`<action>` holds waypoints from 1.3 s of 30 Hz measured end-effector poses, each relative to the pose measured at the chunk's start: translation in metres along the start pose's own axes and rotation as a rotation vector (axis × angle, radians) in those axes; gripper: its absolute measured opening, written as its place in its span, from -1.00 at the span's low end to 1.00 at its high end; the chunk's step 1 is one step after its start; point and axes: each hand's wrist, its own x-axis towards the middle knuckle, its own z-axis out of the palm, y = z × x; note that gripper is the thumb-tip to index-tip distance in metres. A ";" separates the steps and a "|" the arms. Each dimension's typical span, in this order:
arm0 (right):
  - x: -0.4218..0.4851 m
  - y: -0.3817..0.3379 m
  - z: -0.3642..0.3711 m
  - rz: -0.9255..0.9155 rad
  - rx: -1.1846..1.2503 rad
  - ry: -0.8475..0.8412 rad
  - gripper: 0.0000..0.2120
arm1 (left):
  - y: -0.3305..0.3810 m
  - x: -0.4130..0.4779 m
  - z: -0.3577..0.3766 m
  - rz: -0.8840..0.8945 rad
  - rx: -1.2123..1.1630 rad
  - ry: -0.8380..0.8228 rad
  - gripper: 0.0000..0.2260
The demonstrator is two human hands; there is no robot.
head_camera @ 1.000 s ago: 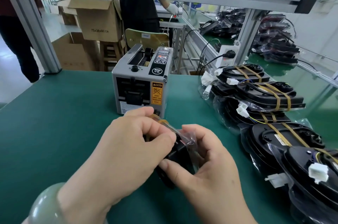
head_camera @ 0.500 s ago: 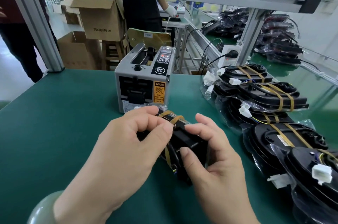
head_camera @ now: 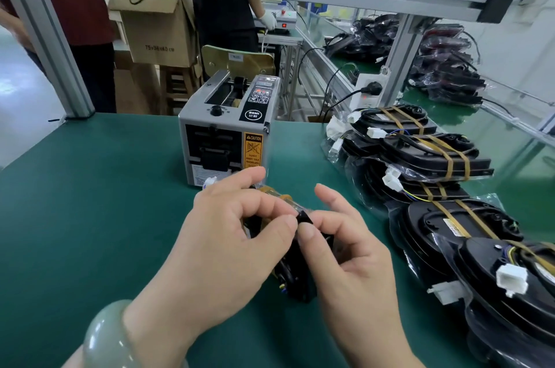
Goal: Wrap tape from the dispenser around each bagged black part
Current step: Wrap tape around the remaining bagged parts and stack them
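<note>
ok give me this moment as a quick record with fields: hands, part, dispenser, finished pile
surface: green mat
left: left grip pinches the bagged black part, pale green bangle on the wrist
right: right grip pinches the same part with thumb and fingertip
part: between both hands, amber tape showing at its far end
dispenser: tape dispenser upright on the mat, just behind the hands
finished pile: taped parts stacked along the right side, amber bands across them
</note>
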 end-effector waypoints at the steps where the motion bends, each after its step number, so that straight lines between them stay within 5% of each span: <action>1: 0.000 0.000 0.000 0.001 -0.010 0.022 -0.89 | 0.000 0.000 0.001 0.007 0.005 -0.002 -0.89; 9: 0.003 0.002 0.003 -0.011 -0.008 0.089 -0.94 | -0.003 0.010 0.001 0.058 0.109 0.132 -0.85; 15: 0.004 0.005 0.000 -0.028 -0.040 0.078 -0.96 | 0.008 0.023 -0.007 0.103 0.180 -0.128 -0.95; 19: 0.004 0.007 0.000 -0.073 -0.090 0.044 -0.94 | 0.010 0.030 -0.009 0.128 0.189 -0.162 -0.92; 26: -0.004 0.021 -0.011 -0.085 -0.136 -0.218 -0.40 | -0.003 0.034 -0.013 0.053 0.087 -0.122 -0.75; 31: -0.003 0.020 -0.007 -0.072 -0.165 -0.222 -0.52 | -0.006 0.030 -0.013 -0.034 0.066 -0.207 -0.85; 35: -0.002 0.021 -0.007 -0.092 -0.177 -0.128 -0.56 | -0.002 0.021 -0.013 -0.051 0.068 -0.213 -0.70; 39: -0.001 0.027 -0.005 -0.008 0.034 -0.062 -0.59 | 0.001 0.015 -0.009 -0.065 0.112 -0.236 -0.70</action>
